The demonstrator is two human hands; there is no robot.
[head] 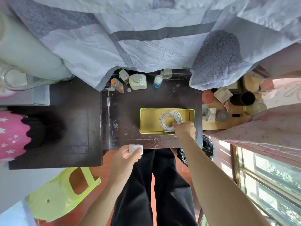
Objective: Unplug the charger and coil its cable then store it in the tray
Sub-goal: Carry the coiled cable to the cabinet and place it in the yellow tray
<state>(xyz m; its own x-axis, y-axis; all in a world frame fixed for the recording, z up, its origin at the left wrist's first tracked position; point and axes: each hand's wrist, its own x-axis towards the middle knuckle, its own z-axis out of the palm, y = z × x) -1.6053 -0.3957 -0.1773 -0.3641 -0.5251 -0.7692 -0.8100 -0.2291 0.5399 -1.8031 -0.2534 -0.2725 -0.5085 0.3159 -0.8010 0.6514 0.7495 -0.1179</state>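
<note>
A yellow metal tray (147, 120) stands on the dark wooden table (127, 111). Inside it lies a white cable (167, 119) wound into a round coil, one plug end near the tray's front rim. My right hand (184, 128) reaches over the tray's front right corner, and its fingers pinch the coil's near side. My left hand (126, 154) is held at the table's front edge, gripping the white charger block (136, 148) between thumb and fingers.
Several bottles and jars (137, 81) line the table's back edge under hanging grey cloth (146, 38). A lower shelf (228, 110) with cups and small jars is to the right. A lime plastic stool (65, 191) stands at lower left, a window at lower right.
</note>
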